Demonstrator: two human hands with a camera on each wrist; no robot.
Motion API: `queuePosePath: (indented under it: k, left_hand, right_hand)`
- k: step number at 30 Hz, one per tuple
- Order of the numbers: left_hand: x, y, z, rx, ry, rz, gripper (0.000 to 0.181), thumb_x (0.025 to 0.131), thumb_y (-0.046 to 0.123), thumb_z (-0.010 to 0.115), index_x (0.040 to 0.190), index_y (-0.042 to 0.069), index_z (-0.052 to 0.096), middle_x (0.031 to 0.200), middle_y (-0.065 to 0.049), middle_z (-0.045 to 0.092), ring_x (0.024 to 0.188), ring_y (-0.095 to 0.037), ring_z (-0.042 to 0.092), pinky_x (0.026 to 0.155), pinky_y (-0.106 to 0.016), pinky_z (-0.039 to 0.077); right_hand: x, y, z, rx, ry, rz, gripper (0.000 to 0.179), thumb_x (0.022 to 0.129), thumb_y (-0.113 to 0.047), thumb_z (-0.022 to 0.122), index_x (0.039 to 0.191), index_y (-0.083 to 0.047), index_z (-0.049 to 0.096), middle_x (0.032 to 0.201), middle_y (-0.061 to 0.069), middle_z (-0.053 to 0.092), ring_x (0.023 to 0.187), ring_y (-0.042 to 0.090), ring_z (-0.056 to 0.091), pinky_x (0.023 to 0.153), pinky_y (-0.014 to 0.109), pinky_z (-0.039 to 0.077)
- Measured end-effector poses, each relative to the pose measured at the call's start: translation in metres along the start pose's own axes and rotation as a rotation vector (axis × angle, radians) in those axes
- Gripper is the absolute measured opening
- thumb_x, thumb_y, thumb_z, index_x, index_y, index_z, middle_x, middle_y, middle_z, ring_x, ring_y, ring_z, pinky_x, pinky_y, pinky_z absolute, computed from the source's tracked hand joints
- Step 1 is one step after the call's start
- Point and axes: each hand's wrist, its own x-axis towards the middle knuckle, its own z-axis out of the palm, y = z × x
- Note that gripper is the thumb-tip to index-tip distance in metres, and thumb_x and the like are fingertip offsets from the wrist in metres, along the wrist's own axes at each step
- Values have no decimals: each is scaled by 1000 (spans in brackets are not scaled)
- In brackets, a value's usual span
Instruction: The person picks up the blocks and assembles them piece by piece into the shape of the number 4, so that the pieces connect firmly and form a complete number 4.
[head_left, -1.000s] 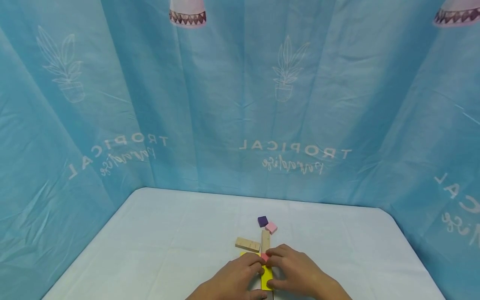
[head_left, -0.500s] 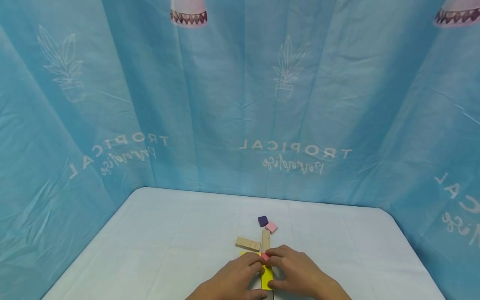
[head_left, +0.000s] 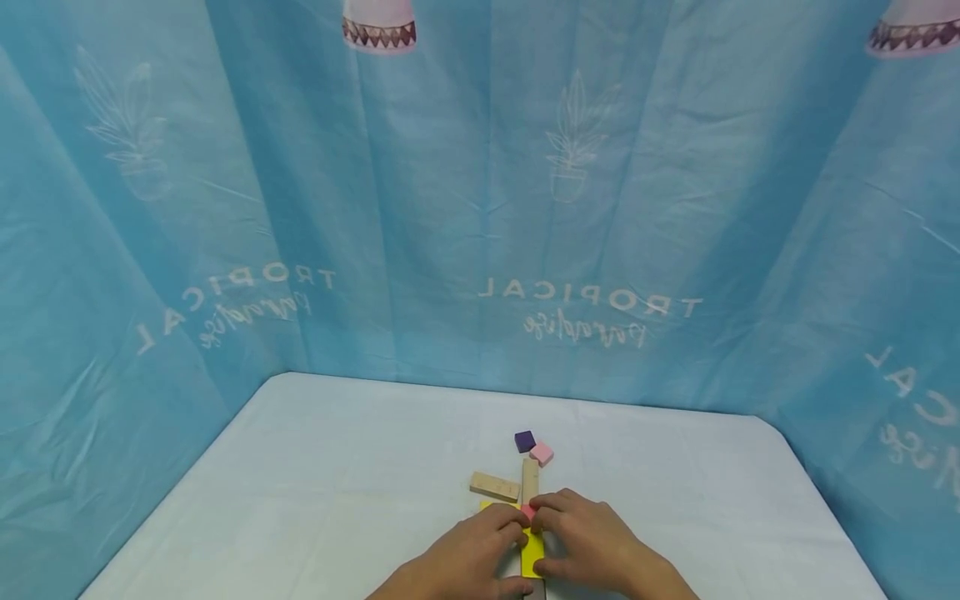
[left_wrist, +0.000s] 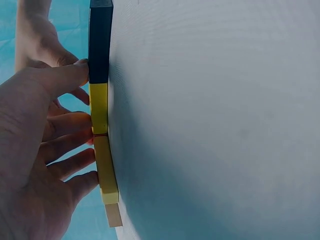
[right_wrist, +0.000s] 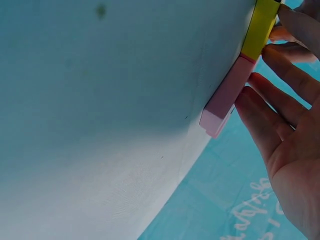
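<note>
Toy blocks are set end to end on the table. A yellow block (head_left: 532, 553) lies between my two hands, with a grey-dark block (head_left: 536, 588) at its near end and a small red block (head_left: 528, 512) at its far end. My left hand (head_left: 472, 554) rests its fingertips along the row; in the left wrist view its thumb touches the dark block (left_wrist: 99, 45). A second yellow block (head_left: 497, 504) is partly hidden by that hand. From the other side, my right hand (head_left: 588, 542) touches the yellow and red blocks; the right wrist view shows its fingertips at a pink block (right_wrist: 229, 94).
Beyond the red block, a wooden block (head_left: 530, 480) continues the row. Another wooden block (head_left: 495, 487) lies slanted to its left. Farther back sit a purple cube (head_left: 525, 442) and a pink cube (head_left: 542, 454). A blue curtain (head_left: 480, 208) surrounds the white table (head_left: 360, 450).
</note>
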Motion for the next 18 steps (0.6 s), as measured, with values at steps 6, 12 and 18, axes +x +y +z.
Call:
queuePosePath:
  k: [6, 12, 18]
  left_hand:
    - [1, 1, 0, 6, 8, -3, 60, 82, 69, 53, 117, 20, 62, 124, 12, 48, 108, -3, 47, 94, -26, 45]
    - [2, -1, 2, 2, 37, 25, 63, 83, 70, 51, 119, 20, 63, 133, 4, 44, 110, -6, 49, 92, -27, 47]
    - [2, -1, 2, -2, 56, 41, 63, 84, 69, 51, 121, 19, 62, 133, 2, 43, 108, -6, 50, 89, -25, 48]
  right_hand:
    - [-2, 1, 0, -6, 8, -7, 46, 76, -56, 73, 114, -30, 67, 125, -11, 57, 110, 12, 51, 85, 39, 52]
    - [-4, 2, 1, -4, 11, -29, 44, 79, -56, 71, 118, -37, 65, 128, -10, 56, 112, 13, 51, 83, 42, 53]
    - [-5, 0, 0, -66, 16, -79, 44, 83, -55, 67, 123, -38, 63, 130, -6, 54, 110, 14, 51, 78, 40, 54]
